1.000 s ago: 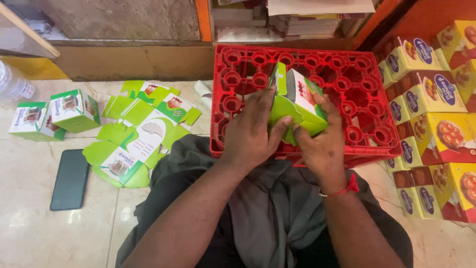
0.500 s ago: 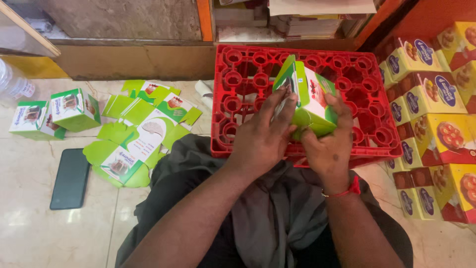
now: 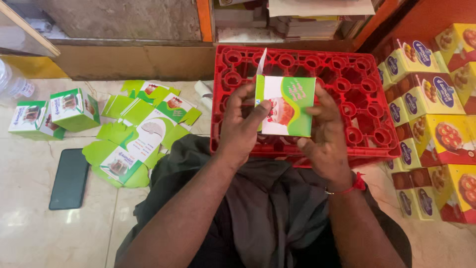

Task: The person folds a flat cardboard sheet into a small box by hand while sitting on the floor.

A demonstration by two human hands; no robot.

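Observation:
A green and white cardboard box [image 3: 286, 105] is held upright over the red plastic crate [image 3: 369, 101], its printed face turned toward me and a flap sticking up at its top left. My left hand [image 3: 243, 126] grips the box's left side, thumb across the front face. My right hand [image 3: 325, 131] holds the right side and lower edge, with a red thread band on that wrist.
Flat green and white box blanks [image 3: 141, 129] lie on the tiled floor at left, beside two folded boxes [image 3: 57, 113] and a dark phone [image 3: 69, 177]. Yellow and red boxes [image 3: 436, 114] are stacked at right. A plastic bottle [image 3: 14, 82] stands far left.
The box has been turned in both hands from a tilted, edge-on pose to upright with its front face toward me. Both hands shifted their grip around it.

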